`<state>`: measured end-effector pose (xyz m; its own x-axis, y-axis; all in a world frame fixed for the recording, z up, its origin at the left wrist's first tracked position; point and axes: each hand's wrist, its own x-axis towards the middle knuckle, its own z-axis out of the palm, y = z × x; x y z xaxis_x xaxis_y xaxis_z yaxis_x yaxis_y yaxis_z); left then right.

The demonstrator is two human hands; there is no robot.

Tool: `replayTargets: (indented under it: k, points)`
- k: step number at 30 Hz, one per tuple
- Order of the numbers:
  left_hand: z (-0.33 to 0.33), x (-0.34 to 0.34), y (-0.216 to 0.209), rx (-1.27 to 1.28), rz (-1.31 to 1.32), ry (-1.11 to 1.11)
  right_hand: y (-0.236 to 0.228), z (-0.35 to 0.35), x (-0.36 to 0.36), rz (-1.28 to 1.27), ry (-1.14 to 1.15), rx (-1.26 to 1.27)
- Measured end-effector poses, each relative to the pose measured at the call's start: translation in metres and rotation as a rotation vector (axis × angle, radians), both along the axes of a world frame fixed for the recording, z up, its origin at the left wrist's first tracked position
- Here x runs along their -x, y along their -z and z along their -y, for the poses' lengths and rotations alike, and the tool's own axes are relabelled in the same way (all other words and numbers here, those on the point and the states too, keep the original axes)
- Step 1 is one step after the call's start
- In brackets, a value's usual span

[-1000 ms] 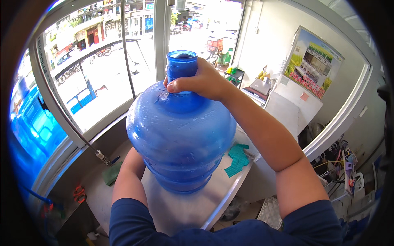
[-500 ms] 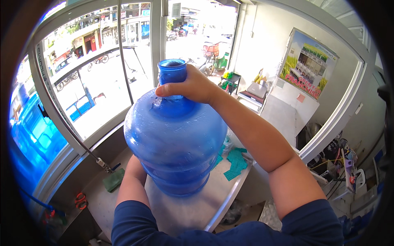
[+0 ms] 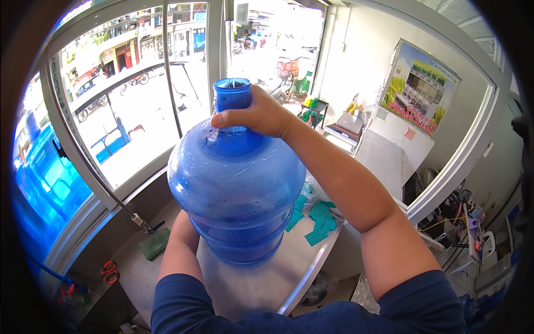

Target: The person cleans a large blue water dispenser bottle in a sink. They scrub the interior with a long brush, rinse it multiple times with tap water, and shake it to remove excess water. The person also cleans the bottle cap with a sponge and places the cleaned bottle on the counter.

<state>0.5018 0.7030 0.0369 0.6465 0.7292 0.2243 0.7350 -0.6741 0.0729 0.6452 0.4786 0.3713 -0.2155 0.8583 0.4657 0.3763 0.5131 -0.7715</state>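
The right hand (image 3: 258,114) is wrapped around the neck of the large blue water jug (image 3: 236,189), fingers (image 3: 225,118) curled tight together just below the open mouth. The jug hangs directly beneath this grip, its long axis close to upright, mouth uppermost. The left hand is hidden behind the jug's lower body; only the left forearm (image 3: 179,245) shows, reaching under the base, so its finger state cannot be told. The jug is translucent blue, ribbed near the bottom, wet with droplets, and appears empty. It is positioned above the steel counter (image 3: 250,289), near the right edge, beside green cloths (image 3: 320,222).
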Motion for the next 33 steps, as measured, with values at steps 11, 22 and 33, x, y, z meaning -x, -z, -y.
replayTargets:
  k: [11, 22, 33]
  points:
    - [0.001, 0.003, 0.001, -0.011, -0.015, 0.017, 0.002, -0.001, -0.002, -0.015, -0.013, 0.014]
    - [-0.001, 0.006, 0.004, -0.031, -0.037, 0.025, 0.000, 0.003, -0.001, -0.007, -0.011, 0.026]
    - [0.062, 0.097, 0.018, -0.288, -0.078, 0.082, 0.002, -0.002, -0.003, 0.018, -0.013, 0.070]
